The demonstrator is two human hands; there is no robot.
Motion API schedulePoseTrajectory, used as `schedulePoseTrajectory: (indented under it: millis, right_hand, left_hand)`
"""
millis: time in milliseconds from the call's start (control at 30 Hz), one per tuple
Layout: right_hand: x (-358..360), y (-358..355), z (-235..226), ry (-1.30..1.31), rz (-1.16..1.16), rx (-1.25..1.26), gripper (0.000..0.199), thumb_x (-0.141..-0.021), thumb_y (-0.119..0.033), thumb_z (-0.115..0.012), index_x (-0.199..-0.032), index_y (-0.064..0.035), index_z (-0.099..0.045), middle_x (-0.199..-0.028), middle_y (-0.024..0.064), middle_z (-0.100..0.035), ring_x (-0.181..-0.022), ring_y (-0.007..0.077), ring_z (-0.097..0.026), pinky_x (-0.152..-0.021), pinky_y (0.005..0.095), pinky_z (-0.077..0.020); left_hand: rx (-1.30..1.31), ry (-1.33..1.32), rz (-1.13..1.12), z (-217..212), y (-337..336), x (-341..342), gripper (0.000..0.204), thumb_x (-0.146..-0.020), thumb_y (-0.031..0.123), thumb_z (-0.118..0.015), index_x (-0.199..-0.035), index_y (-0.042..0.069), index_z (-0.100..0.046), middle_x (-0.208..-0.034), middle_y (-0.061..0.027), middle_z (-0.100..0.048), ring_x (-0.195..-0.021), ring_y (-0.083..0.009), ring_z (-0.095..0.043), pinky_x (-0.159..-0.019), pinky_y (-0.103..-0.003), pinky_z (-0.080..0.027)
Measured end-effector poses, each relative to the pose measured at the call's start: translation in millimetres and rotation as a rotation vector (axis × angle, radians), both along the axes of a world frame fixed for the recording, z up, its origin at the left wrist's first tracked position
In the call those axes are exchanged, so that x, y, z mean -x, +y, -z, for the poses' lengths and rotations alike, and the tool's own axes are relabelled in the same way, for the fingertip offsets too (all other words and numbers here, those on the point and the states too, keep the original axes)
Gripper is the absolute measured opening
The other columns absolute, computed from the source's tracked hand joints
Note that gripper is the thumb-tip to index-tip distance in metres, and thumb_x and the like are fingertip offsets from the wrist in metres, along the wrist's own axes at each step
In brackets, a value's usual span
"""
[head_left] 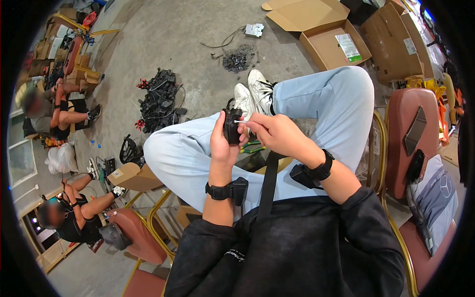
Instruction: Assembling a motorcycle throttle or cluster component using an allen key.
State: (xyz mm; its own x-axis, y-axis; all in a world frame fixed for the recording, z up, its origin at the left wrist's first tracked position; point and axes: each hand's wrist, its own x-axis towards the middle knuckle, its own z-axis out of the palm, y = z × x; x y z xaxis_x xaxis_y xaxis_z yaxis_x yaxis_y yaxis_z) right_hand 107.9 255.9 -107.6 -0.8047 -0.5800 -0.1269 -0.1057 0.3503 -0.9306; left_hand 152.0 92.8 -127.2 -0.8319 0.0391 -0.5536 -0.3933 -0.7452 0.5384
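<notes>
My left hand (225,141) is wrapped round a small black device (231,126), held upright above my lap. A short cable seems to stick out of its top. From the right, my right hand (269,129) pinches a thin, pale metal shaft (240,122), which looks like a small screwdriver; its handle is hidden in my fingers. The shaft's tip meets the face of the black device. Green-handled pliers (253,147) show between my legs, just below both hands.
A heap of black parts and cables (161,101) lies on the floor ahead left. Small dark pieces (239,58) and a metal box (254,30) lie farther off. An open carton (329,47) stands ahead right. Chairs (413,133) flank me; two people sit at left.
</notes>
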Motion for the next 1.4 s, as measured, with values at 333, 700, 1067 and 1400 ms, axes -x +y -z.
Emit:
schedulePoseTrajectory:
  millis: [333,700,1067,1400]
  right_hand:
    - [-1,3,8,0.433,-0.084,-0.096,0.016,-0.086,-0.02,-0.056,-0.098,-0.0115,-0.06,-0.064,0.0061,-0.063,-0.059,0.0268,-0.063,-0.049,0.0367,-0.0476]
    - [4,8,11,0.65,-0.155,-0.241,0.018,-0.073,-0.011,-0.06,-0.09,-0.0108,-0.057,-0.063,0.0048,-0.059,-0.059,0.0239,-0.062,-0.048,0.0351,-0.0459]
    - [1,5,14,0.703,-0.085,-0.247,0.01,-0.074,-0.013,-0.062,-0.077,-0.0108,-0.052,-0.055,0.0022,-0.053,-0.054,0.0214,-0.057,-0.046,0.0346,-0.0433]
    - [2,4,1,0.499,-0.112,-0.315,0.014,-0.089,-0.023,-0.055,-0.086,-0.0098,-0.059,-0.063,0.0038,-0.063,-0.052,0.0226,-0.061,-0.048,0.0332,-0.0463]
  left_hand:
    - [0.12,-0.018,0.041,3,0,-3,0.049,-0.097,0.044,-0.034,-0.095,0.0,-0.054,-0.066,-0.004,-0.051,-0.054,-0.0142,-0.047,-0.048,-0.026,-0.035]
    - [0.508,0.003,0.101,5,1,-1,0.052,-0.097,0.043,-0.033,-0.094,-0.002,-0.06,-0.064,-0.0053,-0.057,-0.046,-0.0118,-0.046,-0.042,-0.023,-0.035]
    - [0.823,0.037,0.043,18,5,1,0.05,-0.098,0.041,-0.034,-0.101,0.003,-0.065,-0.064,0.0003,-0.051,-0.053,-0.0066,-0.046,-0.048,-0.02,-0.038]
    - [0.43,-0.028,0.047,5,9,2,0.051,-0.099,0.042,-0.029,-0.097,0.0,-0.056,-0.069,-0.0079,-0.059,-0.055,-0.0138,-0.052,-0.051,-0.025,-0.041]
